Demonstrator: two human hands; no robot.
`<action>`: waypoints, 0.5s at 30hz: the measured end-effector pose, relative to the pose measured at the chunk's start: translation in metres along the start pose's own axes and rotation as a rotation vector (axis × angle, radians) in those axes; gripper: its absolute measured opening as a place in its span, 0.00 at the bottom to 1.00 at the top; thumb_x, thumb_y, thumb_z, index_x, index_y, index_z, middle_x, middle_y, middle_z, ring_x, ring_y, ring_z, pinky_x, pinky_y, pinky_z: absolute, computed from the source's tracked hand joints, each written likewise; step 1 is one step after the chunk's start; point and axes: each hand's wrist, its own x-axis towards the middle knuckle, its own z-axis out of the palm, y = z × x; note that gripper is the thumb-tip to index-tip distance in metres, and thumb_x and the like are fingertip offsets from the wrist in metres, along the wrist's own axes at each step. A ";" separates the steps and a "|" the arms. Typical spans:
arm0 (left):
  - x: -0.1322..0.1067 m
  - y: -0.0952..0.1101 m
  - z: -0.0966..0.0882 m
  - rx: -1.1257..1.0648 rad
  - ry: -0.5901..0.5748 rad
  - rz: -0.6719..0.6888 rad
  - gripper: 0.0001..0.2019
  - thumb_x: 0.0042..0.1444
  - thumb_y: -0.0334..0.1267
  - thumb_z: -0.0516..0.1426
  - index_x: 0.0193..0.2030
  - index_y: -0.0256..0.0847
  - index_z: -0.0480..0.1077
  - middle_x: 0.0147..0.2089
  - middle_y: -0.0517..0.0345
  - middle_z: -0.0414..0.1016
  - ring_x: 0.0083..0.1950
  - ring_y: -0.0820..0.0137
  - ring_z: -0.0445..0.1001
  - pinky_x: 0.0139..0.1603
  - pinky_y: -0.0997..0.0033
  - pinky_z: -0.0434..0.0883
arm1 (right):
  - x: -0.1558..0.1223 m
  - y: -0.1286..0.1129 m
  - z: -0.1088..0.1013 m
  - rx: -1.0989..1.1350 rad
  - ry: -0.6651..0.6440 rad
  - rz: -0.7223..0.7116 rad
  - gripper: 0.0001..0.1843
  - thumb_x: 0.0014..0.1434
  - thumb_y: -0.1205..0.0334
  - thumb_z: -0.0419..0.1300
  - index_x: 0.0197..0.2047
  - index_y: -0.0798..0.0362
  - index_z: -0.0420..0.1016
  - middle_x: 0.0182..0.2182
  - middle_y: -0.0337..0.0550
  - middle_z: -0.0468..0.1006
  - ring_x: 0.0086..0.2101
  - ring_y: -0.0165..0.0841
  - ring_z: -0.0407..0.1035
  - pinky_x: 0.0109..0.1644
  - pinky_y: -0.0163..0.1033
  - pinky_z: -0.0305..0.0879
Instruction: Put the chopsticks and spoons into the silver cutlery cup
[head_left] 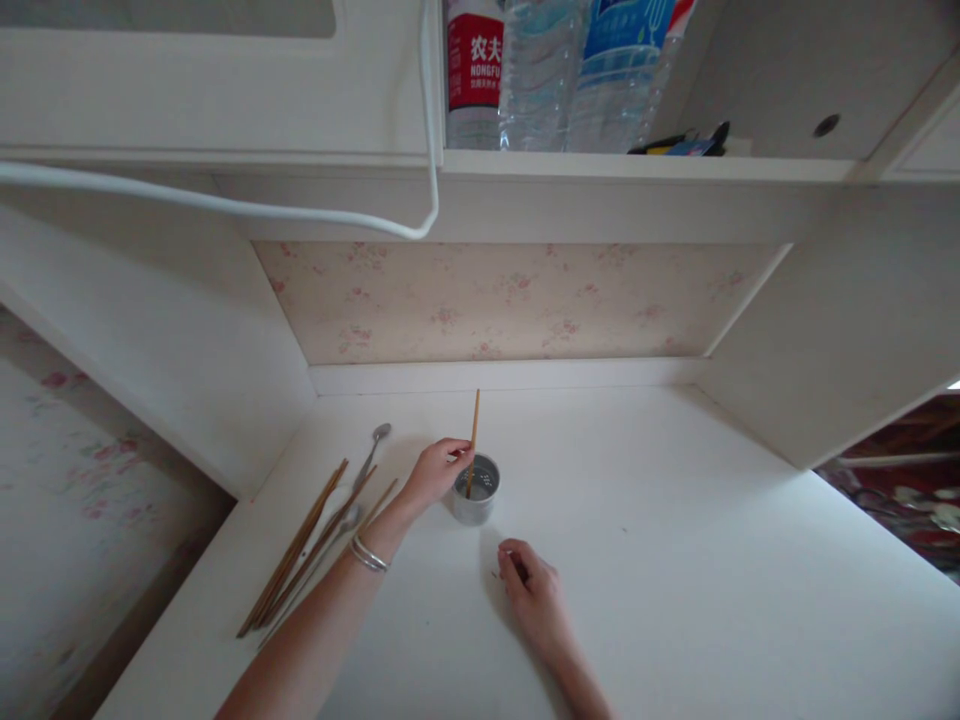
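My left hand point(436, 470), with silver bangles at its wrist, pinches a wooden chopstick point(475, 425). The chopstick stands nearly upright, its lower end inside a round metal utensil holder point(474, 510) with small holes in its base. Just in front of the holder, my right hand point(529, 590) rests on the white desk with its fingers curled closed, and I see nothing in them. To the left, partly behind my left forearm, lie several chopsticks point(300, 545) and a metal spoon point(367, 455). Another spoon point(349, 518) lies among them, partly covered.
The white desktop point(675, 580) is enclosed by side panels and a flower-papered back wall point(517, 300). Overhead, a shelf point(652, 168) holds plastic bottles point(544, 80) and a few small items. A white cable point(300, 210) hangs in front at upper left.
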 end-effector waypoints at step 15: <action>-0.065 -0.022 0.006 -0.269 0.018 -0.002 0.44 0.45 0.49 0.69 0.67 0.42 0.58 0.69 0.42 0.59 0.67 0.56 0.61 0.67 0.56 0.58 | -0.001 -0.006 0.001 0.141 0.047 0.104 0.23 0.62 0.43 0.53 0.40 0.54 0.76 0.23 0.41 0.76 0.25 0.35 0.70 0.30 0.37 0.65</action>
